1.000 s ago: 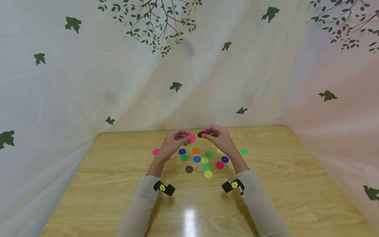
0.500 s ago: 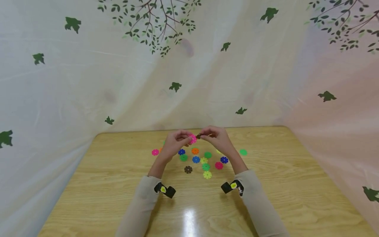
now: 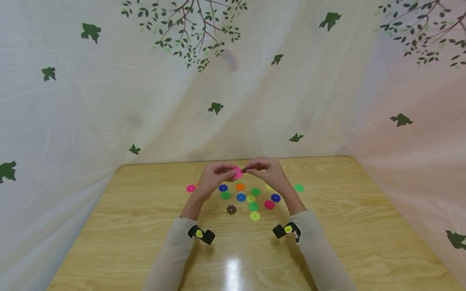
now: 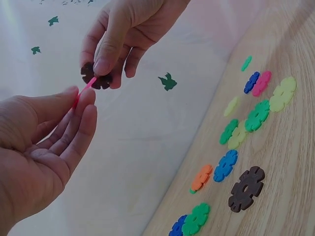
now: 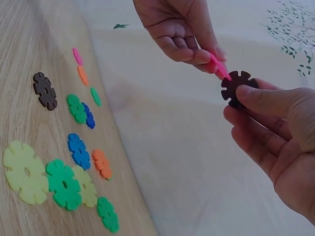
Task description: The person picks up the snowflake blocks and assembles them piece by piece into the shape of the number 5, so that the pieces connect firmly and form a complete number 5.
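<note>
Above the far part of the table, my left hand (image 3: 214,181) pinches a pink notched flower-shaped disc (image 3: 238,173) between thumb and fingers. Facing it, my right hand (image 3: 267,174) pinches a dark brown disc (image 5: 230,93) of the same slotted kind. The two discs meet at their rims, set crosswise; in the right wrist view the pink edge lies at a slot of the brown one. How deep it sits in the slot I cannot tell. Fingers and thumbs cover part of both discs.
Several loose notched discs lie on the wooden table (image 3: 145,238) below the hands, among them a brown disc (image 3: 231,209), an orange disc (image 3: 240,186) and a yellow disc (image 3: 255,216). A printed cloth (image 3: 255,101) hangs behind the table.
The hands have come closer together, and the pink and brown discs, apart a second ago, now touch. The brown disc has turned more edge-on in the head view.
</note>
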Demonstrator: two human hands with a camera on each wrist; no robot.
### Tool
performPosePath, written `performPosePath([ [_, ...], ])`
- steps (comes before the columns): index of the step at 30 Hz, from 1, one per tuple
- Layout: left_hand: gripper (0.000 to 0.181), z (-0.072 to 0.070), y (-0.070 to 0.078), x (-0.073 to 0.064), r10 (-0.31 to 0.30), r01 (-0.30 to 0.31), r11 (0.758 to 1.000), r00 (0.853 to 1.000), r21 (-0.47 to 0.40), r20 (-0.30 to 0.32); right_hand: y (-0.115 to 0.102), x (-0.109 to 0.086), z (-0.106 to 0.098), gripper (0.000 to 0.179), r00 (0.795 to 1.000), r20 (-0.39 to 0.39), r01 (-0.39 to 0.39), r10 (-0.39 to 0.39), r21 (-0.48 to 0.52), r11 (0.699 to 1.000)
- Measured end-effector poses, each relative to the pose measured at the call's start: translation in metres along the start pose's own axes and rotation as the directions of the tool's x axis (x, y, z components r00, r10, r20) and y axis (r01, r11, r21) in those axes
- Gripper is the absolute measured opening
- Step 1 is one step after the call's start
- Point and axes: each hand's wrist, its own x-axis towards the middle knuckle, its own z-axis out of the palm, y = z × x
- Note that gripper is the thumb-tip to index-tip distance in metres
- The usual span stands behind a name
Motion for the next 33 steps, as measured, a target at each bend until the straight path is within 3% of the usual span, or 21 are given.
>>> performPosePath([
  [7, 0.03, -0.004, 0.003, -0.002, -0.03, 0.031, 0.999, 0.998, -0.014, 0.047, -0.001, -0.002, -0.004, 0.013, 1.0, 0.023, -0.017, 0.015, 0.05, 0.999],
  [15, 0.029, -0.006, 0.004, -0.003, -0.021, 0.022, 0.999, 0.999, -0.023, 0.043, -0.002, -0.003, -0.004, 0.013, 0.999, 0.047, -0.018, 0.013, 0.119, 0.993],
  [33, 0.028, -0.004, 0.006, -0.003, -0.015, 0.015, 1.0, 1.0, -0.021, -0.009, -0.012, -0.004, -0.001, 0.011, 1.0, 0.014, -0.006, 0.006, 0.054, 0.999],
])
